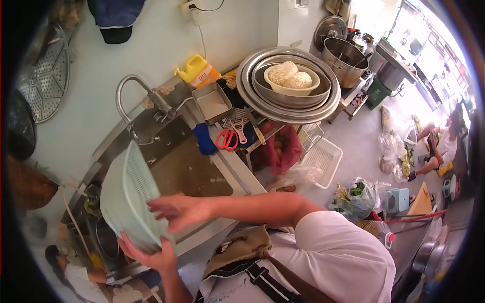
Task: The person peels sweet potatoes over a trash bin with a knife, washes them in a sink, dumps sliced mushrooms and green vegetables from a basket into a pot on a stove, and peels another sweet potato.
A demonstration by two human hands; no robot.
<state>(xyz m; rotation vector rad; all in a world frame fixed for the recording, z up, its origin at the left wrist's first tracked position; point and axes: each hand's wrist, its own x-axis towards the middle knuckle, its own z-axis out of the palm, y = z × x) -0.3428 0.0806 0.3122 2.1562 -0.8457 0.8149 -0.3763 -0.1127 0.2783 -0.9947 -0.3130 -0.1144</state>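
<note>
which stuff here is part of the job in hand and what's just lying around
In use:
- pale green basket, gripped by the left hand, with the right hand open at it
- sink and faucet, probably

Apparently just lying about:
- red-handled scissors
- blue cloth
- yellow jug
- stacked metal bowls

Working kitchen, likely a commercial one. I stand at a steel sink [189, 171] with a curved faucet [135, 83]. Nested metal basins [288, 108] beside it, big stockpot [345, 63] beyond, perforated steamer plate [48, 76] on the wall. Bagged greens [357, 194] on the floor; other people nearby.
</note>
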